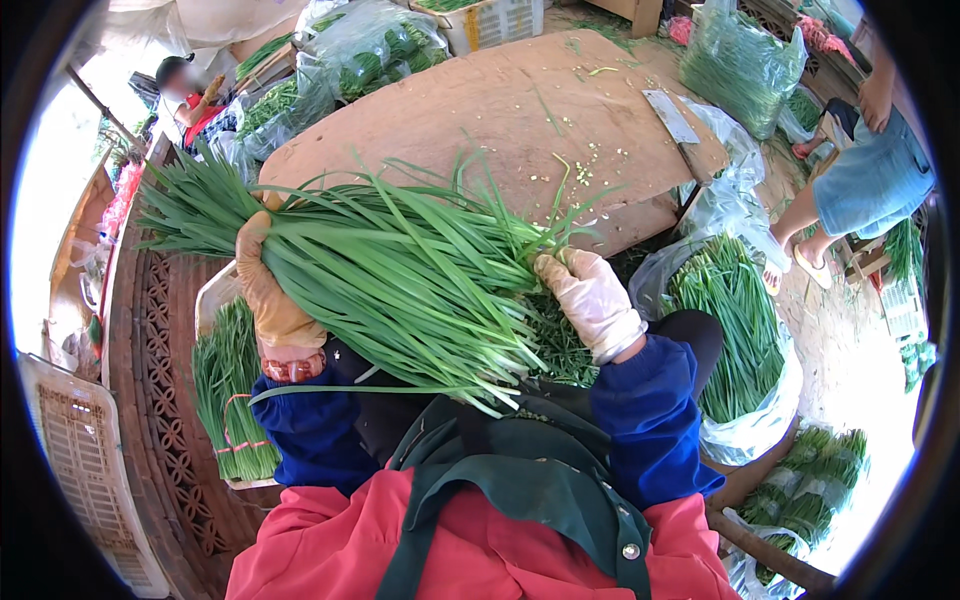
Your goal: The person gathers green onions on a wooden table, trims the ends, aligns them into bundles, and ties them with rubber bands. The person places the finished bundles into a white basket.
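A large loose bunch of garlic chives (390,262) lies across my lap, its leaf tips to the left and pale stem ends to the right. My left hand (270,277), in a stained glove, is closed around the bunch near the leaf tips. At the stem end, my gloved right hand (585,296) pinches some of the stems with its fingertips. Beyond the bunch stands a wooden board table (450,112) strewn with small trimmings. A cleaver (671,118) rests at its right edge, the handle sticking out over the side.
At my left is a crate (214,289) of chive bundles (240,382) tied with pink bands. An open plastic bag of chives (727,330) stands at my right. A person (184,105) sits far left; another person's legs (847,195) show at right. Wrapped bundles (810,480) lie lower right.
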Motion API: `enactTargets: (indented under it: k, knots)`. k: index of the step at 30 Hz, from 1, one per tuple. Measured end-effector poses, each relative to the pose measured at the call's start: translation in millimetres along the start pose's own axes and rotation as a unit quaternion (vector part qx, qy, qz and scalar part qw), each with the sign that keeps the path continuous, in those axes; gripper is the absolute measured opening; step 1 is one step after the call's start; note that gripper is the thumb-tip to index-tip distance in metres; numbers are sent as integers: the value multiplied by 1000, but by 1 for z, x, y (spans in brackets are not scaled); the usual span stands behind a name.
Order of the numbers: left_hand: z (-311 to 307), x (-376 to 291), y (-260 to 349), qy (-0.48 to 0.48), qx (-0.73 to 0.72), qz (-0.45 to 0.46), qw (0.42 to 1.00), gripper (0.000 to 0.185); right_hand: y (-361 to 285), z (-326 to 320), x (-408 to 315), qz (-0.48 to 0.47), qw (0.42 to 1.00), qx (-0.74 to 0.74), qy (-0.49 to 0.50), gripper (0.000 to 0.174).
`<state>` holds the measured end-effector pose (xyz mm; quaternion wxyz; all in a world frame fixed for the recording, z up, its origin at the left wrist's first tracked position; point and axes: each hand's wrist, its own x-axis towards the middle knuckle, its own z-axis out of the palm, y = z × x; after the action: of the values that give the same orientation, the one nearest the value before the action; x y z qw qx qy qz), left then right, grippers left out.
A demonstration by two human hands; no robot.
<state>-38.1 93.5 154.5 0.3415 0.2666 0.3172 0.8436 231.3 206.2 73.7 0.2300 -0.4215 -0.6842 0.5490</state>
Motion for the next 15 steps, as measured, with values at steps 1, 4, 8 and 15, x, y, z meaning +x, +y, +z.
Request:
enactTargets:
  k: [1,4,8,15]
  knots:
    - [2,-3,1,1,10,-4,1000,23,-4,-2,2,7,999,-46,-15,35]
    - [7,-9,3,1,12,-7,1000,23,-6,-4,3,44,995,-62,-65,43]
    - [9,-14,1,-12,18,16,1000,24,6,1,5,39,994,24,-96,52]
    - [0,-19,2,2,31,-23,999,29,3,26,7,4,995,-96,30,47]
